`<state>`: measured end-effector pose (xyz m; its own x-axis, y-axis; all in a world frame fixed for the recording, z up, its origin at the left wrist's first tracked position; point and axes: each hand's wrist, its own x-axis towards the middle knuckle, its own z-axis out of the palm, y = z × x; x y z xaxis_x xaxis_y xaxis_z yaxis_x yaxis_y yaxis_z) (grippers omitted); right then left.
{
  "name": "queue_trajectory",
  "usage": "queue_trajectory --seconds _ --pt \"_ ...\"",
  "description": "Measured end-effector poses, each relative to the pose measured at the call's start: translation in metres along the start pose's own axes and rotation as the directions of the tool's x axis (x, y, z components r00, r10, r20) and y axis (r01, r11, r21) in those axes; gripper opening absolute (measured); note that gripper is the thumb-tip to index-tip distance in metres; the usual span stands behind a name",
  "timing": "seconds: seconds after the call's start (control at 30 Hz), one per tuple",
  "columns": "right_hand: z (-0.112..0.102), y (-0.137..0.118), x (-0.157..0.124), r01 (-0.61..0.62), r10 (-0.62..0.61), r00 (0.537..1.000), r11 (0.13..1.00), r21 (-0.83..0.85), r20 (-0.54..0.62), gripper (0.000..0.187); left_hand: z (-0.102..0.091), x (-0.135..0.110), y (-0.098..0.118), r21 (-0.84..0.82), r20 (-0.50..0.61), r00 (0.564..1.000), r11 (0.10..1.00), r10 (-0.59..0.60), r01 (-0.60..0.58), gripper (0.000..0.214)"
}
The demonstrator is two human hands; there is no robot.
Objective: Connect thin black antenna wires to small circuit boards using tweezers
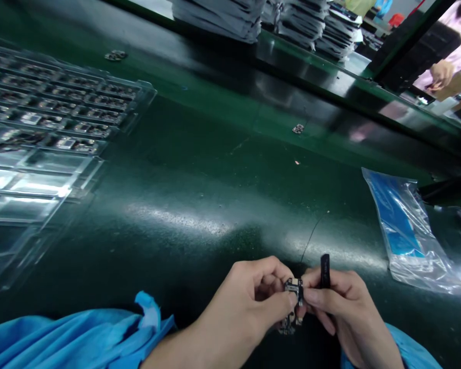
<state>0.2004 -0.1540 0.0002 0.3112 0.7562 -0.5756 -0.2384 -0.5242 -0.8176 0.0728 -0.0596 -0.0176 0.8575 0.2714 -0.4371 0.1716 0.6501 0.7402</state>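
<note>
My left hand and my right hand meet near the bottom edge of the view, over a dark green table. Both pinch a small black circuit board between thumbs and fingertips. A short black stick-like tool stands up from my right hand, held against the fingers. Both hands are closed. Blue sleeves cover my forearms.
A clear plastic tray with rows of small parts lies at the left, its near pockets empty. A plastic bag with blue sheets lies at the right. Two loose parts rest farther back. Stacked trays and another person's hand are beyond.
</note>
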Motion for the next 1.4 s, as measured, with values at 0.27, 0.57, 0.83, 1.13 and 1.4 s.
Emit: queue_trajectory --seconds 0.27,0.57,0.83,1.13,1.4 --pt "-0.002 0.008 -0.001 0.324 -0.337 0.941 0.849 -0.417 0.046 0.028 0.003 -0.003 -0.007 0.477 -0.022 0.976 0.86 0.216 -0.18 0.013" --pt "0.004 0.013 -0.001 0.44 -0.468 0.882 0.769 -0.464 0.061 0.02 0.002 -0.001 -0.017 0.653 0.024 0.914 0.686 0.406 -0.322 0.015" --pt "0.003 0.006 0.001 0.283 -0.294 0.955 0.86 -0.424 0.042 0.025 0.004 -0.006 -0.015 0.637 0.013 0.935 0.718 0.355 -0.281 0.015" --pt "-0.003 0.001 0.001 0.045 -0.042 0.999 0.989 -0.142 0.022 0.02 0.0 0.003 -0.004 0.215 -0.02 0.999 0.976 0.046 -0.041 0.012" --pt "-0.002 0.003 0.004 0.026 -0.032 0.998 0.995 -0.093 -0.059 0.018 0.003 0.003 0.001 0.284 -0.02 0.996 0.956 0.082 -0.073 0.011"
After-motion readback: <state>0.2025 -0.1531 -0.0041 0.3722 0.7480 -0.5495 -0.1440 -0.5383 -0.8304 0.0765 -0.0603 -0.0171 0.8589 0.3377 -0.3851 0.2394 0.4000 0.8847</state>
